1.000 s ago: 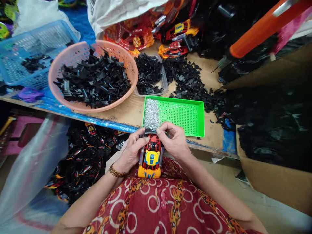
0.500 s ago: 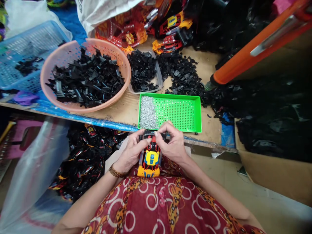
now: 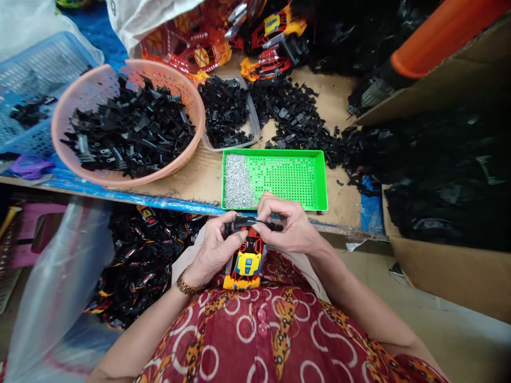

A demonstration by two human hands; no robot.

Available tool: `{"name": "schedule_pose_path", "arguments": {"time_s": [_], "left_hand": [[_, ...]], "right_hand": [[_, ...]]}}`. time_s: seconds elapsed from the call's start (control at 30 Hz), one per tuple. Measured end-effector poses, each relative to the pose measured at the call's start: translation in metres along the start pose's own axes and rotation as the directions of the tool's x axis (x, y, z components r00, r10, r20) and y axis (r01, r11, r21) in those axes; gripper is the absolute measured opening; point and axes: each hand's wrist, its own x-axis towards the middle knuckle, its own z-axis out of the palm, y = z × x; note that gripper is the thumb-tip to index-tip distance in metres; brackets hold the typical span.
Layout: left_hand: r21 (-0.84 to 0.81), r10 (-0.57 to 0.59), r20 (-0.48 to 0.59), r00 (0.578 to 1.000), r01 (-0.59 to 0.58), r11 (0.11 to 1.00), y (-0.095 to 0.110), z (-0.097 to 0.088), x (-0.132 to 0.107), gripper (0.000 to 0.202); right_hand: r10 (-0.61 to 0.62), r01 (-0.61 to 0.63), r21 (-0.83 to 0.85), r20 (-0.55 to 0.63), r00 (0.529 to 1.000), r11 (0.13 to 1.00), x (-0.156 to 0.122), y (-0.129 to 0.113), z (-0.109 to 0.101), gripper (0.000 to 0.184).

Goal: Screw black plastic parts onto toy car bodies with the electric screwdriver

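A toy car (image 3: 248,261) with a yellow, red and black body is held close to my lap, its black front end pointing away from me. My left hand (image 3: 217,242) grips the car's left front side, thumb on top of the red hood. At the right front, my right hand (image 3: 285,223) pinches the front end, thumb and fingers at the black bumper piece (image 3: 249,221). The fingers partly cover the car's front. Just beyond both hands lies a green perforated tray (image 3: 291,181) with small silver screws (image 3: 238,183) heaped at its left end.
An orange basket (image 3: 199,119) and a clear tub (image 3: 255,119) hold black plastic parts; more black parts (image 3: 291,114) lie loose behind the tray. An orange tool (image 3: 431,42) hangs at upper right beside a cardboard box (image 3: 447,276). Below left are piled toy cars (image 3: 139,260).
My right hand has shifted slightly at the car's front, and more of the black bumper shows. The view has moved a little, and the orange tool sits further up and right.
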Motion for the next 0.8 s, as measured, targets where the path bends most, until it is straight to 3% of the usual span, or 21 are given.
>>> {"name": "schedule_pose_path", "arguments": {"time_s": [0.17,0.3,0.5,0.67,0.8], "left_hand": [[0.074,0.013,0.008,1.000,-0.013,0.997,0.002,-0.002,0.001,0.018],[0.142,0.043,0.043,0.998,-0.048,0.989,0.004,-0.003,0.000,0.018],[0.208,0.040,0.076,0.996,-0.055,0.977,0.008,-0.001,-0.002,0.018],[0.313,0.097,0.064,0.993,-0.112,0.943,0.011,0.000,-0.005,0.015],[0.374,0.147,0.051,0.988,-0.155,0.914,0.016,0.004,-0.006,0.010]], "right_hand": [[-0.045,0.047,-0.060,0.037,0.998,0.997,0.003,-0.002,-0.004,0.020],[0.146,-0.145,-0.022,0.094,0.985,0.989,0.004,-0.008,-0.004,0.011],[0.438,-0.449,0.137,0.101,0.893,0.883,0.005,-0.017,0.007,0.019],[0.485,-0.501,0.241,0.127,0.865,0.831,0.004,-0.018,0.013,0.028],[0.479,-0.503,0.230,0.156,0.864,0.833,0.003,-0.015,0.014,0.026]]}}
